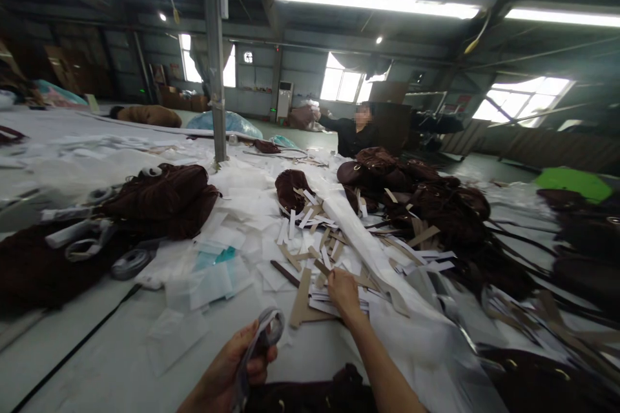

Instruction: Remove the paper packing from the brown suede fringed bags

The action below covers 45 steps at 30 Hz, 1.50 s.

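Note:
My left hand [247,352] is closed around a coiled grey strap [272,328] with a clear, shiny look, its tail hanging down past the palm. Farther forward, my right hand [345,293] reaches into a pile of cut strips. Its fingers are pinched on a grey-brown cardboard strip [321,267] that sticks out to the left. White paper strips [325,302] and a larger cardboard piece [301,300] lie around that hand. Below both hands, at the bottom edge, is part of a dark brown bag [310,397].
Dark brown bags [155,200] are heaped left, more bags [426,206] right. Another grey coil [130,263] lies left, near thin white sheets [213,281]. A long white film strip [358,239] crosses the table. A metal post [216,64] rises ahead; a person [356,135] is beyond.

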Available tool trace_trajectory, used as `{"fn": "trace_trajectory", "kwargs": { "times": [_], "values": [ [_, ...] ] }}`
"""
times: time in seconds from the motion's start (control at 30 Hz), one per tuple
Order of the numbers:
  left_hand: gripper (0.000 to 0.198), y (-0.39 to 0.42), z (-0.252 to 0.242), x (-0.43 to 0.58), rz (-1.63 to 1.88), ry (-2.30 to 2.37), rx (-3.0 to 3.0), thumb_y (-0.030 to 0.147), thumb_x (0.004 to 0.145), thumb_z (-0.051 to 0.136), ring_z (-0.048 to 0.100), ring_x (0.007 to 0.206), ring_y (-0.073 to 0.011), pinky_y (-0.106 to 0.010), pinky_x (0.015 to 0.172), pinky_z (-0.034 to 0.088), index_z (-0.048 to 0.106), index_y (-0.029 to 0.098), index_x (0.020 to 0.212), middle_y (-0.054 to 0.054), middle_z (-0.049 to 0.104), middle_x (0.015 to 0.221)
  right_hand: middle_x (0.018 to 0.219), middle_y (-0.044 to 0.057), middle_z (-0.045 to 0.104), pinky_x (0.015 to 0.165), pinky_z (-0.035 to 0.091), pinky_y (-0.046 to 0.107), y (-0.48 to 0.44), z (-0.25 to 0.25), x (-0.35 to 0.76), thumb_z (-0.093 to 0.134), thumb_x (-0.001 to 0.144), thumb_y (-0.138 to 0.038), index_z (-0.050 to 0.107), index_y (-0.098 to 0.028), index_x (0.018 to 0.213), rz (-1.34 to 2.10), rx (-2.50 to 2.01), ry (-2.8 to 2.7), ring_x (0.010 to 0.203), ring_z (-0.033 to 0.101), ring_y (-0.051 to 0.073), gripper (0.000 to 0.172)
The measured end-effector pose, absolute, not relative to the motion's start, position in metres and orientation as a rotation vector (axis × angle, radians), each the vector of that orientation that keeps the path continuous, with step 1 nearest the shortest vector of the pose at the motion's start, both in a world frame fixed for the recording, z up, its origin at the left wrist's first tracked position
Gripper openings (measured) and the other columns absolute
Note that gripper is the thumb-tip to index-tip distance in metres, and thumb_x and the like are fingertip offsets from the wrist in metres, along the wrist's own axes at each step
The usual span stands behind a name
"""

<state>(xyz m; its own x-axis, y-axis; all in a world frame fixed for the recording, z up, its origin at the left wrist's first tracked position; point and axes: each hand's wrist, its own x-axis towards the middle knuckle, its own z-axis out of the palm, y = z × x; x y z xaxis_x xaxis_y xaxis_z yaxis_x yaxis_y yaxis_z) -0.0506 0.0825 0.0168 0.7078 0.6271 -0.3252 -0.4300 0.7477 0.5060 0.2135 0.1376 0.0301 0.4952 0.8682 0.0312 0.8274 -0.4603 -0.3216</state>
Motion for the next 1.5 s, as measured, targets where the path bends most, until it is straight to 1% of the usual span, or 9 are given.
{"fn": "trace_trajectory", "kwargs": {
  "times": [0.13,0.23,0.37,0.5,0.7,0.83,0.93,1.2,1.5],
  "values": [
    [0.032,0.080,0.012,-0.051,0.641,0.496,0.405,0.044,0.080,0.066,0.032,0.037,0.0012,-0.013,0.040,0.021,0.058,0.013,0.086,-0.004,0.062,0.069,0.075,0.005,0.069,0.066,0.046,0.025,0.094,0.059,0.203,0.036,0.093,-0.021,0.065,-0.012,0.097,0.341,-2.163,-1.361,0.069,0.063,0.015,0.031],
    [0.032,0.078,0.009,-0.050,0.670,0.482,0.414,0.043,0.082,0.065,0.032,0.038,0.0017,-0.012,0.039,0.020,0.059,0.012,0.085,-0.004,0.063,0.070,0.074,0.000,0.069,0.058,0.043,0.020,0.045,0.074,0.169,0.044,0.090,-0.038,0.067,-0.019,0.104,0.458,-1.938,-1.402,0.065,0.061,0.013,0.033],
    [0.034,0.071,0.015,-0.046,0.712,0.486,0.497,0.044,0.081,0.066,0.032,0.037,0.0018,-0.013,0.039,0.020,0.060,0.012,0.084,-0.004,0.063,0.068,0.052,-0.002,0.057,0.047,0.035,0.021,-0.004,0.077,0.120,0.055,0.082,-0.049,0.071,-0.017,0.073,0.691,-1.677,-1.295,0.050,0.049,0.012,0.037],
    [0.038,0.061,0.025,-0.042,0.747,0.506,0.670,0.048,0.079,0.065,0.031,0.037,0.0011,-0.014,0.039,0.022,0.061,0.011,0.077,-0.003,0.062,0.065,0.042,-0.004,0.048,0.044,0.031,0.022,-0.020,0.078,0.098,0.055,0.081,-0.047,0.070,-0.015,0.065,0.716,-1.638,-1.158,0.041,0.043,0.010,0.040],
    [0.051,0.042,0.038,-0.036,0.766,0.570,0.977,0.059,0.078,0.060,0.026,0.034,-0.0019,-0.017,0.037,0.016,0.063,0.010,0.064,0.007,0.036,0.039,0.046,-0.004,0.048,0.049,0.031,0.021,-0.030,0.091,0.094,0.055,0.081,-0.037,0.067,-0.016,0.055,0.638,-1.646,-1.227,0.048,0.047,0.011,0.036],
    [0.047,0.030,0.051,-0.035,0.776,0.628,1.107,0.057,0.077,0.063,0.032,0.037,-0.0030,-0.016,0.037,0.020,0.063,0.010,0.067,0.004,0.047,0.047,0.048,-0.003,0.048,0.052,0.032,0.021,-0.039,0.094,0.095,0.054,0.081,-0.036,0.064,-0.016,0.052,0.563,-1.662,-1.251,0.053,0.050,0.012,0.037],
    [0.045,0.025,0.058,-0.036,0.788,0.656,1.233,0.055,0.077,0.063,0.040,0.043,-0.0053,-0.016,0.040,0.027,0.065,0.010,0.074,0.000,0.056,0.058,0.052,-0.001,0.058,0.054,0.034,0.021,-0.042,0.085,0.090,0.053,0.082,-0.036,0.066,-0.015,0.056,0.504,-1.661,-1.153,0.056,0.053,0.014,0.035],
    [0.042,0.018,0.065,-0.038,0.820,0.636,1.442,0.052,0.080,0.061,0.053,0.065,-0.0141,-0.022,0.059,0.043,0.069,0.012,0.088,-0.003,0.061,0.068,0.064,0.003,0.067,0.061,0.043,0.022,-0.047,0.058,0.077,0.056,0.080,-0.043,0.074,-0.015,0.076,0.553,-1.513,-0.931,0.064,0.059,0.019,0.033],
    [0.042,0.013,0.074,-0.040,0.749,0.603,1.522,0.052,0.081,0.060,0.058,0.072,-0.0178,-0.023,0.064,0.045,0.069,0.012,0.090,-0.005,0.065,0.075,0.055,-0.001,0.054,0.048,0.037,0.019,-0.054,0.063,0.092,0.064,0.075,-0.053,0.070,-0.013,0.069,0.892,-1.228,-0.901,0.053,0.045,0.011,0.041]
  ]
}}
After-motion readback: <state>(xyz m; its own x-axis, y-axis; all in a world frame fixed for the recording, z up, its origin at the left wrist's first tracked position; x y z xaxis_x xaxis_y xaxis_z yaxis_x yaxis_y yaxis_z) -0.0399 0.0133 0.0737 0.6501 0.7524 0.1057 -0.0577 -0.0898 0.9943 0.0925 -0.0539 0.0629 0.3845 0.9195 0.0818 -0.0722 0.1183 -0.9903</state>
